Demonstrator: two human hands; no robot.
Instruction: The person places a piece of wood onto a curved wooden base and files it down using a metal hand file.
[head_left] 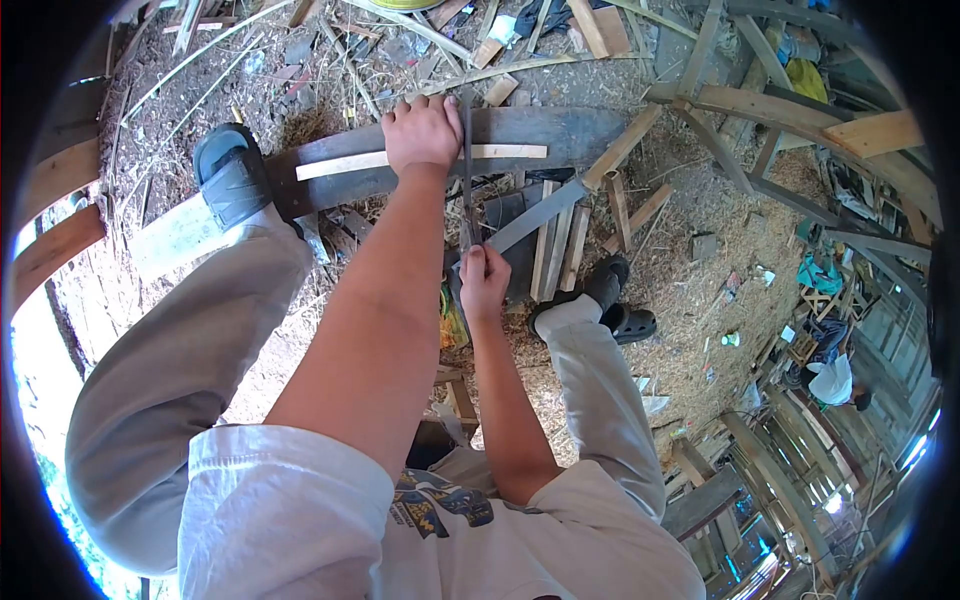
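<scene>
Our right hand [483, 283] clasps the saw [467, 170], while our left hand [422, 132], pinching or not we cannot tell, presses the pale strip [345, 164] beyond that grip, where strip slippage could throw the saw sideways into our fingers.

We've got the wood strip [340, 163] lying along the plank [560, 135], under our left hand [423, 135]. Thin blade [467, 170] crosses strip just right of that hand, runs back to our right hand [484, 285]. Left shoe [235, 175]: left of left hand. Wood slats [560, 250], then right shoe [605, 285]: right of right hand. Small offcut [500, 90]: ahead-right of left hand. Another person [832, 382]: far right of both.
</scene>
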